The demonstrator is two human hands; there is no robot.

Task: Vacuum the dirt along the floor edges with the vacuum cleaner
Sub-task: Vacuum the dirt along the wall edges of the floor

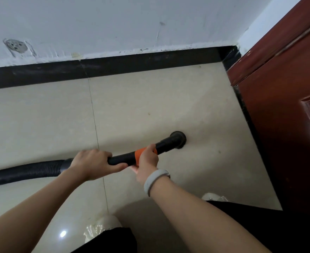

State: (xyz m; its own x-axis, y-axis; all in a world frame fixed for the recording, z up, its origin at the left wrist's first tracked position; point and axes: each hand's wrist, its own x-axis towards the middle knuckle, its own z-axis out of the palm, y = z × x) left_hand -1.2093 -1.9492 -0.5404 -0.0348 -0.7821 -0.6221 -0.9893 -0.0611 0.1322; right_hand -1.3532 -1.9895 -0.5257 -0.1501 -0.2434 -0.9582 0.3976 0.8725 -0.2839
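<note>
The vacuum wand lay with its long axis from 8 to 2 o'clock. Both hands were curled around it, the left hand behind and the right hand nearer the nozzle, which rested on the floor, well apart from the baseboard at 12 o'clock.

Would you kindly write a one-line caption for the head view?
Both hands grip the vacuum wand, left hand by the hose, right hand at the orange collar, nozzle on tile.
</note>
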